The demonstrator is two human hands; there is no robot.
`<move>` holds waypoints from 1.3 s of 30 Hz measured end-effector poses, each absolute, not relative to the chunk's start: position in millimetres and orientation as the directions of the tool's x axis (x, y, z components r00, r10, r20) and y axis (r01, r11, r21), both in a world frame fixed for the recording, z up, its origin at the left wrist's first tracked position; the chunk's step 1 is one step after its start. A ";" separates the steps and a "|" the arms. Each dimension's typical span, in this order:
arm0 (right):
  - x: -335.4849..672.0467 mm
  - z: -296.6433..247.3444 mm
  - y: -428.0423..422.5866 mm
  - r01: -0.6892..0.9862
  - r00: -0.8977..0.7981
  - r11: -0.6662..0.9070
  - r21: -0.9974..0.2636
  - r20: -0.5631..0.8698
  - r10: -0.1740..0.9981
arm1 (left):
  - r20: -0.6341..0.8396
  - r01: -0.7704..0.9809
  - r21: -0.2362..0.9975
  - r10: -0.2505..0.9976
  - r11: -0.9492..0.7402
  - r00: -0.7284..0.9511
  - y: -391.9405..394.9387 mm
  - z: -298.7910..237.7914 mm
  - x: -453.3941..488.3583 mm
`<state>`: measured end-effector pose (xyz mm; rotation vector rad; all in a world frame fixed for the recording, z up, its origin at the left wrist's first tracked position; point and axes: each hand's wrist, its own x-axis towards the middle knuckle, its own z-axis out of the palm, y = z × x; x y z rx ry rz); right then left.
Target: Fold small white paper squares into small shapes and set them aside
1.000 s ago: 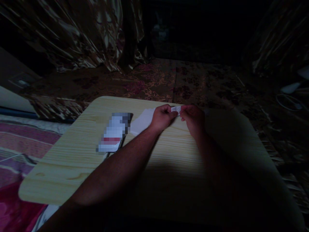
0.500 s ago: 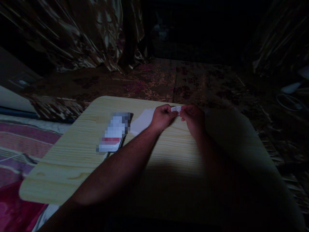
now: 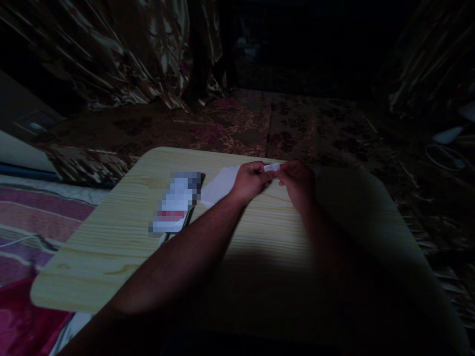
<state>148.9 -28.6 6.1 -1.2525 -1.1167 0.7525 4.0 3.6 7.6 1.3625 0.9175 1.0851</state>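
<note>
Near the far edge of the wooden table, my left hand and my right hand are close together. Between them is a small folded piece of white paper, pinched by the fingers of both hands. My left thumb points toward the right hand. Most of the right hand is in shadow, and its fingertips meet the paper's right end. White sheets of paper lie on the table just left of my left hand, partly covered by that hand and wrist.
A phone-like flat object, blurred out by pixels, lies on the pale wooden table left of the sheets. Patterned curtains and a patterned cloth-covered surface stand beyond. Striped bedding borders the left side. A white cable lies at right.
The folded paper between my hands has shifted slightly, and the fingers have moved a little around it. Everything else looks the same.
</note>
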 end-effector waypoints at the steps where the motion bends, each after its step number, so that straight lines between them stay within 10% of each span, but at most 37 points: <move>1: 149.0 5.7 -28.4 0.129 0.323 0.206 -0.970 0.237 0.916 | 0.096 -0.060 0.995 0.956 -0.083 0.278 3.6 7.9 3.9; 39: 148.3 5.4 -30.7 0.265 0.174 0.266 -0.927 0.317 0.932 | 0.050 -0.073 0.997 0.927 -0.024 0.372 2.3 10.3 2.4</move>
